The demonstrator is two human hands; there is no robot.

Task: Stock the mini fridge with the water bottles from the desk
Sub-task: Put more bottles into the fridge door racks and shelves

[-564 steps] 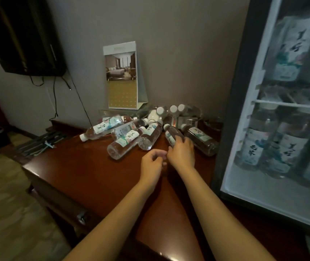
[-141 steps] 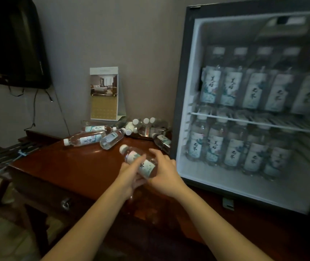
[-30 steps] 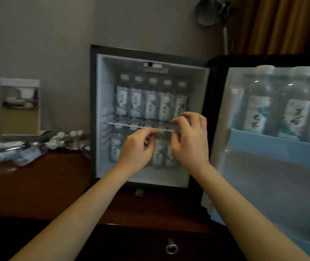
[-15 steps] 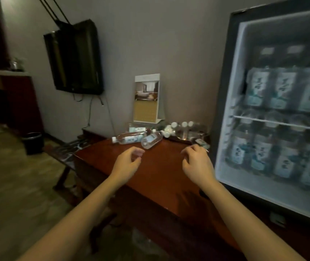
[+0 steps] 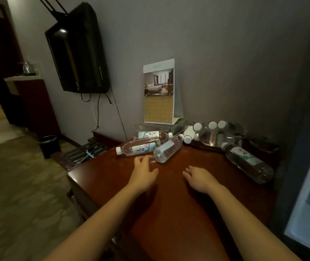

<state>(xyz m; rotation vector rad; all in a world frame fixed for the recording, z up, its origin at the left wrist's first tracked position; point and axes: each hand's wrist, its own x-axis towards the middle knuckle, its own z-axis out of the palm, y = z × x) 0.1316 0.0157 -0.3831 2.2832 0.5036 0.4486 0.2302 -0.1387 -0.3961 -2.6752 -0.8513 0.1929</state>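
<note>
Several clear water bottles with white caps lie on the dark red desk [image 5: 169, 204] near the wall. One bottle [image 5: 138, 147] lies sideways at the left, another [image 5: 167, 148] points its base at me, a third [image 5: 248, 162] lies at the right beside the fridge. More bottles [image 5: 212, 132] are heaped at the back. My left hand [image 5: 144, 171] hovers with relaxed fingers just short of the two nearest bottles and holds nothing. My right hand [image 5: 199, 178] hangs over the desk, fingers loose, holding nothing. The mini fridge [image 5: 300, 147] fills the right edge, its lit inside barely showing.
A standing calendar card [image 5: 158, 93] leans on the wall behind the bottles. A wall television [image 5: 79, 51] hangs at the left with cables below. A black bin [image 5: 49, 145] stands on the floor and a slatted rack [image 5: 86, 152] sits left of the desk.
Both hands have left the fridge shelf with nothing in them and moved back over the desk. In the last half second they came closer to the lying bottles, the left hand leading.
</note>
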